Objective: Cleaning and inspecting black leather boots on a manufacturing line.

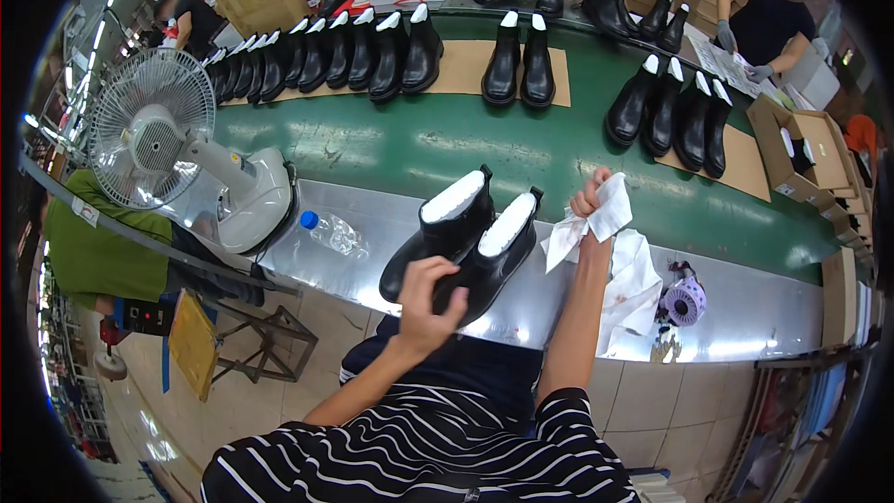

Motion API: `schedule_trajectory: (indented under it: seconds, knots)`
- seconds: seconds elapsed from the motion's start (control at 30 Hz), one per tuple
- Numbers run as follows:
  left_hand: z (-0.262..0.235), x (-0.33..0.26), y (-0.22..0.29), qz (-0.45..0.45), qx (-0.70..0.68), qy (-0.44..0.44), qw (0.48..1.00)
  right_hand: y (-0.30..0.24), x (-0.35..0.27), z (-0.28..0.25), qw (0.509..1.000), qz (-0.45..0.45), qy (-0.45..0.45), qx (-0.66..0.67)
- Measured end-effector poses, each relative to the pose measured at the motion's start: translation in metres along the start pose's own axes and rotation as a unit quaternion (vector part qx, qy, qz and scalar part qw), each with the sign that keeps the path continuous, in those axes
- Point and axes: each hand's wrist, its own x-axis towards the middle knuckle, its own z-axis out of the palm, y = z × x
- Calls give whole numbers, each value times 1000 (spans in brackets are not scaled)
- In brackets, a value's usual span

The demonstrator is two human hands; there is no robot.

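Two black ankle boots stand side by side on the metal ledge in front of me, the left boot (408,259) and the right boot (503,281), both with white stuffing in their shafts. Over their toes is my left hand (426,307), thumb and fingers apart and slightly curved, with nothing in it; whether it touches the leather I cannot tell. My right hand (589,197), raised to the right of the boots, is closed around a white cloth (612,210) that hangs out on both sides. Below that wrist, another crumpled white cloth (633,289) lies on the ledge.
A clear bottle with a blue cap (337,235) lies left of the boots, near a large fan (244,196). A small purple fan (684,301) sits at the right. Across the green belt (391,144) stand several black boots (424,51) on cardboard. Other people work beyond.
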Motion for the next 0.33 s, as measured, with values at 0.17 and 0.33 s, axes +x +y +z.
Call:
schedule_trajectory:
  seconds: [0.17,0.33]
  knots:
    - [45,31,12,15,125,-30,992,-9,-43,65,961,37,160,-224]
    - [52,51,-2,-70,42,-81,993,-14,-79,81,872,27,115,-475]
